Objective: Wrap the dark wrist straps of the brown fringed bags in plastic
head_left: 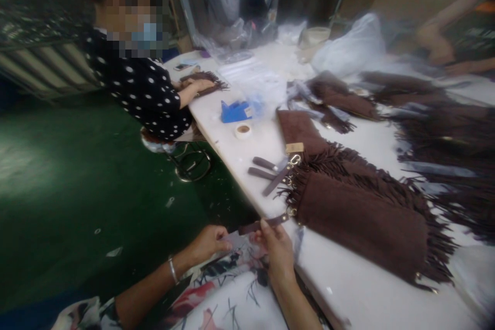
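Over my lap, my left hand (209, 245) pinches a small translucent sheet of plastic film (234, 240). My right hand (275, 248) is closed on a dark brown strap (251, 228), thumb on top. This strap joins by a gold clasp (292, 212) to a brown fringed bag (361, 224) lying flat at the table's near edge. The film lies against or just under the strap's free end; I cannot tell whether they touch. Behind that bag, another brown fringed bag (301, 129) bears a tan tag (294, 147), and several loose straps (265, 163) stick out towards the table edge.
A blue tape dispenser (235, 112) and a white tape roll (243, 131) stand on the white table (228, 152). More fringed bags and clear plastic lie at the right and back. A co-worker (135, 82) sits at the left edge, hands on a brown fringed piece (209, 82).
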The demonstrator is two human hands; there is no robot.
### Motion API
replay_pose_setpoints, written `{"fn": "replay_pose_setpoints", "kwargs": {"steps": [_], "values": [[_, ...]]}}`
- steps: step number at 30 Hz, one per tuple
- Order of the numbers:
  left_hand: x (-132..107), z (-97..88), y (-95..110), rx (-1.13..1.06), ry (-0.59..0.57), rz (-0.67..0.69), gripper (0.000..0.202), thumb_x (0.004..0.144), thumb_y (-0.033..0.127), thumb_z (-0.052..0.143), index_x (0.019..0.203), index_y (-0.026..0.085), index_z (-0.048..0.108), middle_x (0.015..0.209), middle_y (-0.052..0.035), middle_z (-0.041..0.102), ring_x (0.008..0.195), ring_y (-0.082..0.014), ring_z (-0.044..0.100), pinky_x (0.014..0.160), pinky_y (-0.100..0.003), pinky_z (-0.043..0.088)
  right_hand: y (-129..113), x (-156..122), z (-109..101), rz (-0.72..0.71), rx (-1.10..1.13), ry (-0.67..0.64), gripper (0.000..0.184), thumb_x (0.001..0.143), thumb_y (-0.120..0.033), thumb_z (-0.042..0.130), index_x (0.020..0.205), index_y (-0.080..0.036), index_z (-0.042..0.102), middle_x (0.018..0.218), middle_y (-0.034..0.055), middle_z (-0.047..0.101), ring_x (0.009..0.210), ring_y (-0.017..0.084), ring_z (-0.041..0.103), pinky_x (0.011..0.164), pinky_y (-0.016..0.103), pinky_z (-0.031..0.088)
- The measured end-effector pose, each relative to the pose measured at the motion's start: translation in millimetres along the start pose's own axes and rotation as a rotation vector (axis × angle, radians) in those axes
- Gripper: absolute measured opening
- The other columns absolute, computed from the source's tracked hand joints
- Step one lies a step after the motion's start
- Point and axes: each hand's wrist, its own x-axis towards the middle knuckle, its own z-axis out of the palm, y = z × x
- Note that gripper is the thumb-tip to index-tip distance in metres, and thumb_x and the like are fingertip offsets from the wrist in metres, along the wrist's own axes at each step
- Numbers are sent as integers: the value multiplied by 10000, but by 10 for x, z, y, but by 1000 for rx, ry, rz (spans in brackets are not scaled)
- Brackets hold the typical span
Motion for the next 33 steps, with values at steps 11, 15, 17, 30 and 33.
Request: {"fn": "replay_pose_setpoints", "kwargs": {"steps": [11, 15, 17, 30, 33], "values": [[-36, -7, 135, -187, -55, -66, 477, 549, 491, 839, 729, 109, 615, 665, -19, 643, 579, -134, 525, 533, -227, 339, -82, -49, 4, -31, -67, 5, 485, 693, -550, 755, 959, -159, 649, 712, 16, 672, 593, 162, 649, 557, 258, 538], [-24, 15, 137, -189, -18, -59, 479, 550, 496, 837, 714, 112, 604, 650, -30, 647, 572, -147, 539, 514, -228, 334, -119, -87, -9, -19, -93, -13, 479, 692, -553, 748, 956, -163, 660, 680, 11, 663, 566, 171, 637, 512, 258, 516], [-18, 27, 126, -171, -1, -55, 468, 563, 495, 829, 711, 116, 598, 645, -35, 648, 563, -150, 542, 508, -229, 333, -116, -93, -26, -21, -108, -20, 479, 706, -551, 737, 968, -159, 655, 673, 14, 658, 568, 177, 634, 484, 254, 499], [-121, 239, 312, -182, 22, 4, 461, 653, 525, 760, 800, 96, 673, 721, -69, 678, 614, -167, 580, 564, -249, 392, -53, -50, -28, -21, -118, -32, 464, 694, -520, 757, 960, -170, 609, 626, -14, 628, 561, 165, 622, 476, 233, 459], [-114, 273, 287, -164, 26, 24, 478, 702, 547, 715, 832, 88, 692, 735, -82, 691, 615, -171, 584, 560, -250, 388, -66, -46, -58, -14, -124, -39, 464, 699, -534, 743, 944, -163, 612, 602, -9, 619, 528, 158, 598, 447, 234, 446]]}}
